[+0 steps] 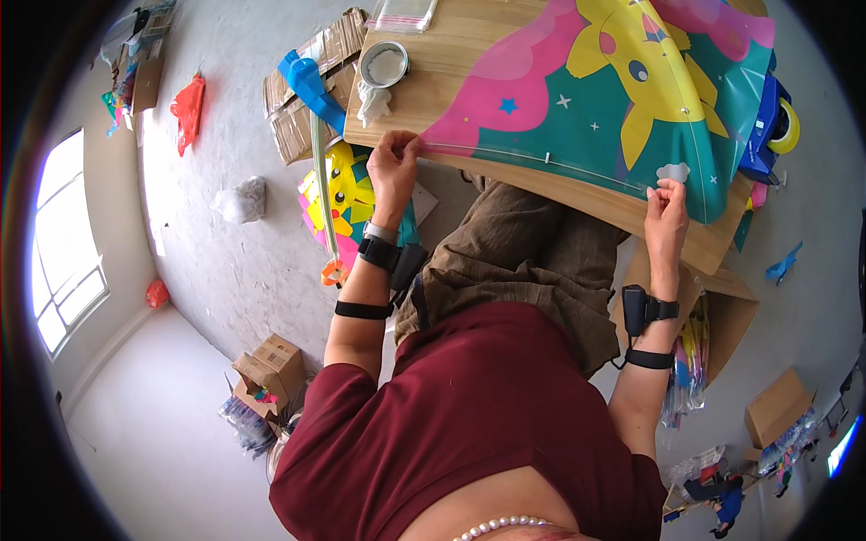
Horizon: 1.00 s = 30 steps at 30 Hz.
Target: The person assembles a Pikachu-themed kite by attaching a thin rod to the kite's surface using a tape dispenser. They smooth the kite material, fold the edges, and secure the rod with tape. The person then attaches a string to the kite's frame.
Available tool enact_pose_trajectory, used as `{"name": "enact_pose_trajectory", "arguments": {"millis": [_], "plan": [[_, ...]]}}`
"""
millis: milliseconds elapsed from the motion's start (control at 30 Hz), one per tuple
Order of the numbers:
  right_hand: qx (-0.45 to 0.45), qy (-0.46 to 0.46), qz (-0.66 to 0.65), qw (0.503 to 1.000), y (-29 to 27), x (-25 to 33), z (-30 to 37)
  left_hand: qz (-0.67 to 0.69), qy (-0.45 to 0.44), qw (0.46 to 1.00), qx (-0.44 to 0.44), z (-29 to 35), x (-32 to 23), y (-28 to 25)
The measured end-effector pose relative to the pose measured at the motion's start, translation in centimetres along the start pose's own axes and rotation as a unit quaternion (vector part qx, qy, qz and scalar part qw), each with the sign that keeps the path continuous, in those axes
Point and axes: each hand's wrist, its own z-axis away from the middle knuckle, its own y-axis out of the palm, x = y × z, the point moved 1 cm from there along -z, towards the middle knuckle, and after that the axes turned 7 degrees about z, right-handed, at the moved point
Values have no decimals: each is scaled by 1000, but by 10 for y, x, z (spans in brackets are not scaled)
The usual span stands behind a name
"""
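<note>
A printed plastic sheet (pixel 514 99) in pink, teal and yellow lies across the wooden table (pixel 442 54), with a yellow cartoon figure on its right part. Along its near edge runs a clear strip with a thin white line (pixel 548 159). My left hand (pixel 394 171) pinches the left end of this edge, just off the table's near left corner. At the right end, the closed fingers of my right hand (pixel 667 209) hold the same edge. A small whitish cloud-shaped piece (pixel 673 171) shows above those fingertips; whether they touch it, I cannot tell.
A round tin (pixel 384 65) and crumpled white tissue (pixel 373 104) are on the table's left. Blue plastic (pixel 311 86) and flattened cardboard (pixel 338 45) lie beyond. A blue tape dispenser (pixel 763 126) is at the right edge. Below stands an open carton (pixel 729 316) with packed plastic bags.
</note>
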Motion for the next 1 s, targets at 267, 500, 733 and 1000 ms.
{"name": "enact_pose_trajectory", "arguments": {"millis": [267,500,733,1000], "plan": [[-1,-2,3,1000,0,0,0,-18,-9,1000,8,1,-5,1],[-3,-10,13,1000,3,-1,0,-22,14,1000,-12,3,-6,3],[-21,-39,45,998,9,-3,2,-36,31,999,-22,6,-12,6],[-29,-45,57,997,12,-4,3,-56,54,996,-32,7,-14,9]]}}
